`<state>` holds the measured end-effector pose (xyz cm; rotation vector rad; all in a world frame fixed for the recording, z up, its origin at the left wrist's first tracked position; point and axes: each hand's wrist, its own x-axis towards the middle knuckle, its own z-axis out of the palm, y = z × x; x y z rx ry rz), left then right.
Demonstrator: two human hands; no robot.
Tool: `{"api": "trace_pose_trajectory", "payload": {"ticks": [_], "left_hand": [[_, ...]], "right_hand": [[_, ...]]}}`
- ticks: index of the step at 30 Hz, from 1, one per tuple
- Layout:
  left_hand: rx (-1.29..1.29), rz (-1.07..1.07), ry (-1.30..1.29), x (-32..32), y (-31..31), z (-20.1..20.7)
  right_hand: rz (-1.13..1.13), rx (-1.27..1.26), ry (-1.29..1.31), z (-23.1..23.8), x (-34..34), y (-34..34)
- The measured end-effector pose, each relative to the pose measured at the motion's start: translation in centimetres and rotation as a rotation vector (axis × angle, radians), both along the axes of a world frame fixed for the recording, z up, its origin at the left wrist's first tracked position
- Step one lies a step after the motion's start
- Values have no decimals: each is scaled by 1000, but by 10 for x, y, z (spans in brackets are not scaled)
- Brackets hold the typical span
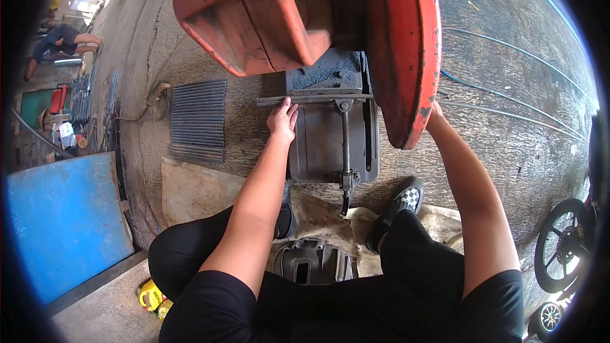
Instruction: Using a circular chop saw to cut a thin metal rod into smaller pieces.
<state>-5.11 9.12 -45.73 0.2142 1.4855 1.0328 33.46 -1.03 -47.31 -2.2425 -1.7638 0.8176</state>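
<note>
A cut-off saw with an orange-red housing (244,19) and a worn red blade guard (413,44) stands before me. Across its dark metal base (314,149) lies a grey metal bar (270,101), set against the clamp jaw at the end of a threaded clamp screw (346,140). My left hand (283,122) is closed on the bar near its left end, thumb on top. My right hand (436,117) is beyond the guard's right edge; the guard covers its fingers, so its grip is hidden. Dark grit (324,73) coats the base under the housing.
A row of cut metal rods (197,121) lies left of the saw. Cables (508,111) cross the floor on the right, near a spoked wheel (562,244). A blue panel (67,222) stands at left; another person (60,41) is at far left. A metal casing (311,260) lies between my legs.
</note>
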Motion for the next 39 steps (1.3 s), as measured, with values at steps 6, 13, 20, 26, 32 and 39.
{"api": "trace_pose_trajectory", "payload": {"ticks": [6, 13, 20, 26, 32, 39], "left_hand": [[-7, -11, 11, 2, 0, 3], [-14, 1, 30, 3, 0, 2], [-1, 1, 28, 3, 1, 1], [-14, 14, 27, 5, 2, -1], [28, 61, -33, 2, 3, -9], [34, 32, -60, 1, 2, -7]], "right_hand": [[-107, 70, 290, -55, 11, 1], [-117, 118, 293, -78, 18, -2], [-82, 65, 230, -63, 21, 1], [64, 240, 292, -45, 23, 3], [-270, 620, 121, 190, -1, 50], [58, 568, 527, 411, -72, 91]]}}
